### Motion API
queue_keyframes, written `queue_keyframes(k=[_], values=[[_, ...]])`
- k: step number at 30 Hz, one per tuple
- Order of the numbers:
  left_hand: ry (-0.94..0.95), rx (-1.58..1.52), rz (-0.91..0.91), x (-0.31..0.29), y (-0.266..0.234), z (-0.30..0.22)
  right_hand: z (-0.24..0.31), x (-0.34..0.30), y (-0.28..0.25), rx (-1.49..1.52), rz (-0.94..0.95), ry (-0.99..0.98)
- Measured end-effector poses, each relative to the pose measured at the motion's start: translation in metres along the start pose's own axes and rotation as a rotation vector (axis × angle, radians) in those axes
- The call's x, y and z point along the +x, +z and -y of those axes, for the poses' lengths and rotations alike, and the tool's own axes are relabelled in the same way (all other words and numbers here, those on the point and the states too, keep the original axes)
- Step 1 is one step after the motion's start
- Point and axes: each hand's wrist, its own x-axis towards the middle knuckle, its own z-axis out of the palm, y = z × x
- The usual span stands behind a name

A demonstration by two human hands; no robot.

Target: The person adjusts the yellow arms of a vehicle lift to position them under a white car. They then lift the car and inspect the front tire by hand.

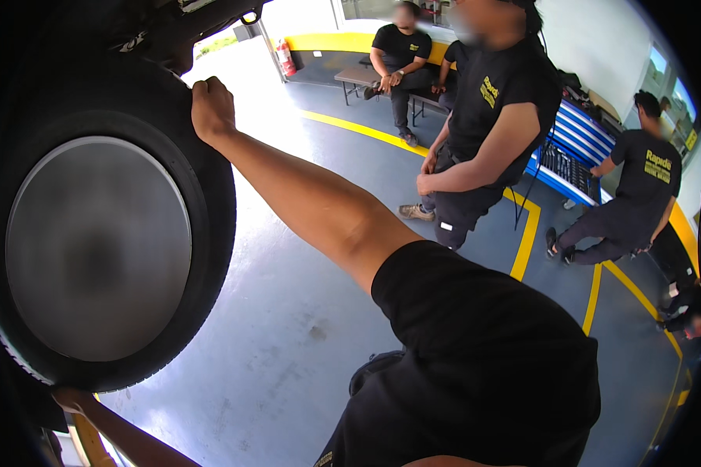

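A car wheel [97, 249] with a black tyre fills the left side, raised off the floor under a dark vehicle. Its round grey middle is blurred, so no bolts or spokes can be made out. My right hand [213, 110] is closed against the tyre's upper right edge, its arm stretched out from a black sleeve. Low on the wheel, my left hand [73, 400] bears against the underside of the tyre; most of its fingers are hidden in shadow. I see no tool in either hand.
The vehicle's dark underside [160, 35] hangs above the wheel. One person [491, 117] stands close by on the right. Another [639, 179] is at a blue tool cabinet [592, 128] with an open drawer. People sit on a bench [358, 76] near a fire extinguisher [286, 57]. Yellow lines cross the grey floor.
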Motion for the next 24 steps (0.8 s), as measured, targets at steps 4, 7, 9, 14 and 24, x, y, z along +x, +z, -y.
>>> queue_keyframes(k=[4, 7, 9, 14, 24], values=[[0.077, 0.186, 0.076, -0.005, -0.018, -0.007, 0.006, 0.002, 0.018, 0.007, -0.009, -0.043], [-0.133, -0.205, 0.038, -0.011, -0.023, -0.013, -0.013, 0.000, 0.031, -0.043, -0.099, -0.082], [0.136, 0.298, 0.017, -0.014, -0.018, -0.013, -0.010, 0.009, 0.025, -0.046, -0.096, -0.101], [0.211, 0.296, -0.073, 0.004, -0.022, -0.008, -0.006, 0.007, 0.025, -0.013, -0.065, -0.058], [-0.115, -0.232, 0.019, -0.037, -0.033, -0.050, 0.008, -0.008, 0.009, -0.048, -0.019, 0.015]])
